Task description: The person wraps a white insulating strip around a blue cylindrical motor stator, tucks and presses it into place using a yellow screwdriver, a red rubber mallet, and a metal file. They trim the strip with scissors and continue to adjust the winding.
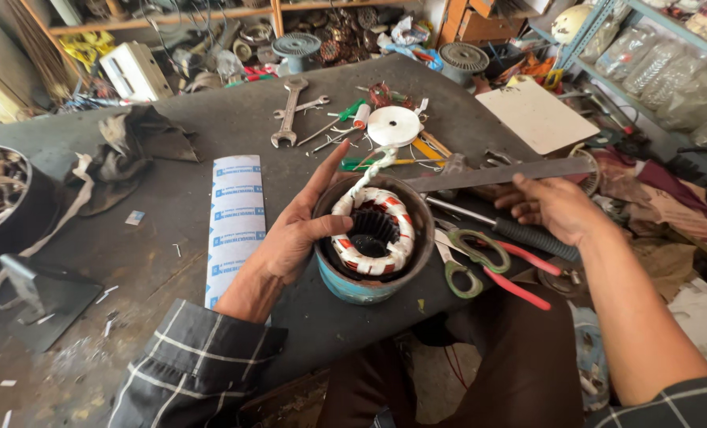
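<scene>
The motor stator has a dull metal shell with chipped, worn blue paint, and its windings are wrapped in matt white cloth tape with red bands. The flat file is bare grey metal with a dull sheen. The counter is dark, matt and rough, dusted with debris. The insulation sheet is smooth white paper. The scissors have worn green-coated handles, and the pliers glossy red plastic grips.

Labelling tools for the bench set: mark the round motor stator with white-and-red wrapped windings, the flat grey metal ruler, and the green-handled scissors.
Round motor stator with white-and-red wrapped windings (371,235): head view, on the winding ring.
Flat grey metal ruler (480,176): head view, mid-blade.
Green-handled scissors (480,252): head view, on a handle loop.
</scene>
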